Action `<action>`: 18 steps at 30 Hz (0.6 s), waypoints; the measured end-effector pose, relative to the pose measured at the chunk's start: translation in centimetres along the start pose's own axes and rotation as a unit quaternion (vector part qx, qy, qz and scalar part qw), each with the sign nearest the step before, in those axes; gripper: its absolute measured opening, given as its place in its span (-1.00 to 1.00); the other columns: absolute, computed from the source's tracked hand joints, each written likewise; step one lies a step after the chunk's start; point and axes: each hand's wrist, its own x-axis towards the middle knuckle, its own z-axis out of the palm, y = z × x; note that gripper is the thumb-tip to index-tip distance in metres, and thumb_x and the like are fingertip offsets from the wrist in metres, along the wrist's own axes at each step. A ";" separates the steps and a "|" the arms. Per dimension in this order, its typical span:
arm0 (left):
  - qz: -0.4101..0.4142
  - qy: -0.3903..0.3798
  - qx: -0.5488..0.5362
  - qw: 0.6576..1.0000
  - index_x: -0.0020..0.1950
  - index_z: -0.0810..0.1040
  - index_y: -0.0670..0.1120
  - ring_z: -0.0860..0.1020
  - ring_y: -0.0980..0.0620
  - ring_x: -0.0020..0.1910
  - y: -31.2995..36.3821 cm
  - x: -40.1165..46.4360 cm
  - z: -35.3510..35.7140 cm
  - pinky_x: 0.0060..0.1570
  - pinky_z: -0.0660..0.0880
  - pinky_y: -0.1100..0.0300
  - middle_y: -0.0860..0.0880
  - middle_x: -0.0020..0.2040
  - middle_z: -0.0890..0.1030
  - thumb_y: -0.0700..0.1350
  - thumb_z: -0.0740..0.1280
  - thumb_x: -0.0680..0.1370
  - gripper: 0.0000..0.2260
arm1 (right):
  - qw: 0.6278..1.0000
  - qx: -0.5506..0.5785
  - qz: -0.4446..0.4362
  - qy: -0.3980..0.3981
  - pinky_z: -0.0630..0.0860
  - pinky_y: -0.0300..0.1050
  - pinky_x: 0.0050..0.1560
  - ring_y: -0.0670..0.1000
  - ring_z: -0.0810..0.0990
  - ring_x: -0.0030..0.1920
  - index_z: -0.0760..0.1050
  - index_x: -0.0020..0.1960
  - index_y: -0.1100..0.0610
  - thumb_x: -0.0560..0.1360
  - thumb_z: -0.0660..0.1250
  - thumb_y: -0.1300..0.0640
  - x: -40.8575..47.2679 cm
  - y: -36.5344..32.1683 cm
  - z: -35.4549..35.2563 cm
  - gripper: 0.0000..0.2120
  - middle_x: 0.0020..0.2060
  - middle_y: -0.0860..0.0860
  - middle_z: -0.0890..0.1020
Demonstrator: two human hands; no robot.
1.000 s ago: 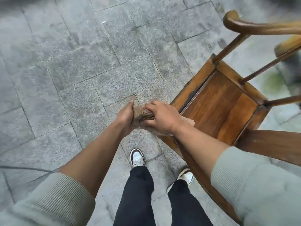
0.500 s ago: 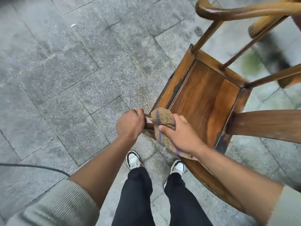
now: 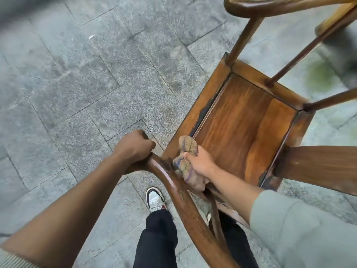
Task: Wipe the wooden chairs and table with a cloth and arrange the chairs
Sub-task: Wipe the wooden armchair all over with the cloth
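On the stone floor (image 3: 81,89), the left hand (image 3: 135,147) grips the curved arm rail (image 3: 173,188) of the wooden chair (image 3: 241,128), fingers hidden beneath. Just right, the right hand (image 3: 201,161) clutches a bunched cloth (image 3: 186,161) at the seat's near left corner. The chair's far side is blurred and cut off. No writing is legible.

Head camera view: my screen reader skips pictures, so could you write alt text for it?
Seen from above, a person's left hand grips the curved armrest of a wooden armchair while the right hand holds a bunched brown cloth against it. The chair stands on grey stone paving.
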 end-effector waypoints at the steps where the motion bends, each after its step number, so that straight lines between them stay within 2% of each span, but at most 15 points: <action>1: 0.020 0.013 0.013 1.000 0.07 0.54 -0.04 0.52 0.03 -0.19 0.8 0.5 -0.1 -0.22 0.38 0.12 0.00 -0.17 0.56 0.07 0.32 0.50 -0.76 | 1.000 0.000 -0.013 0.016 0.53 0.02 0.24 0.12 0.60 0.21 0.52 0.27 0.10 0.61 0.39 -0.06 0.4 0.5 -0.9 -0.68 0.19 0.07 0.65; 3: 0.062 0.032 0.058 0.996 0.24 0.49 -0.08 0.54 -0.08 0.00 3.4 1.7 0.9 -0.06 0.47 0.05 -0.10 0.03 0.57 0.10 0.29 0.54 -0.64 | 0.998 0.000 -0.049 0.033 0.53 0.00 0.21 0.10 0.60 0.22 0.52 0.27 0.05 0.59 0.40 -0.08 1.7 1.7 -3.6 -0.68 0.18 0.03 0.65; 5: 0.097 0.020 0.111 0.989 0.38 0.40 -0.11 0.48 -0.17 0.20 5.8 3.1 2.1 0.12 0.48 -0.04 -0.18 0.24 0.49 0.11 0.24 0.58 -0.55 | 0.994 -0.022 -0.087 0.062 0.53 0.01 0.16 0.07 0.59 0.21 0.47 0.26 -0.02 0.58 0.39 -0.13 2.3 2.0 -6.3 -0.67 0.19 -0.02 0.63; 8: 0.135 0.007 0.162 0.977 0.45 0.32 -0.11 0.39 -0.22 0.33 10.1 5.5 4.9 0.24 0.44 -0.13 -0.20 0.35 0.40 0.10 0.20 0.59 -0.51 | 0.973 -0.088 -0.139 0.160 0.55 0.05 0.17 0.07 0.59 0.20 0.29 0.41 -0.15 0.53 0.39 -0.17 3.9 2.5 -11.4 -0.48 0.31 -0.05 0.56; 10: 0.141 0.026 0.169 0.975 0.46 0.29 -0.10 0.36 -0.23 0.37 11.8 6.6 6.9 0.28 0.40 -0.16 -0.21 0.40 0.35 0.09 0.18 0.59 -0.51 | 0.949 -0.138 -0.171 0.228 0.53 -0.03 -0.02 0.07 0.60 0.03 0.21 0.45 -0.20 0.52 0.38 -0.20 5.1 2.9 -14.1 -0.42 0.26 -0.06 0.50; 12: 0.156 0.032 0.172 0.972 0.51 0.19 -0.09 0.28 -0.25 0.46 12.5 7.9 9.5 0.40 0.32 -0.21 -0.24 0.50 0.25 0.11 0.14 0.60 -0.47 | 0.933 -0.194 -0.187 0.241 0.50 -0.07 -0.13 0.07 0.59 -0.06 0.20 0.47 -0.20 0.55 0.29 -0.26 6.8 4.0 -15.4 -0.45 0.20 -0.05 0.43; 13: 0.171 0.027 0.182 0.968 0.55 0.11 -0.07 0.19 -0.27 0.51 12.7 8.8 10.9 0.46 0.24 -0.22 -0.24 0.55 0.16 0.12 0.12 0.61 -0.44 | 0.926 -0.237 -0.183 0.230 0.54 -0.02 -0.08 0.10 0.60 0.01 0.21 0.49 -0.19 0.57 0.24 -0.30 7.8 4.8 -15.4 -0.45 0.25 -0.02 0.42; 14: 0.188 0.023 0.194 0.963 0.59 0.03 -0.05 0.10 -0.26 0.56 12.6 9.8 12.4 0.51 0.14 -0.20 -0.24 0.59 0.06 0.14 0.09 0.62 -0.40 | 0.914 -0.297 -0.174 0.214 0.55 0.06 0.07 0.15 0.57 0.15 0.21 0.53 -0.19 0.58 0.18 -0.33 8.7 5.9 -15.1 -0.42 0.35 0.01 0.40; 16: 0.223 0.029 0.213 0.951 0.62 -0.10 0.00 -0.09 -0.20 0.60 12.5 11.6 14.5 0.56 -0.03 -0.13 -0.19 0.63 -0.12 0.19 0.01 0.62 -0.37 | 0.872 -0.400 -0.185 0.212 0.38 0.22 0.40 0.25 0.42 0.37 0.24 0.59 -0.18 0.58 0.14 -0.36 10.1 7.8 -14.2 -0.37 0.54 0.08 0.33; 18: 0.252 0.078 0.228 0.937 0.63 -0.15 0.00 -0.19 -0.16 0.60 12.3 14.1 15.9 0.57 -0.10 -0.11 -0.19 0.63 -0.20 0.22 -0.06 0.62 -0.35 | 0.855 -0.400 -0.230 0.237 0.24 0.28 0.52 0.33 0.36 0.42 0.28 0.58 -0.15 0.55 0.16 -0.34 12.1 8.7 -13.5 -0.35 0.58 0.10 0.30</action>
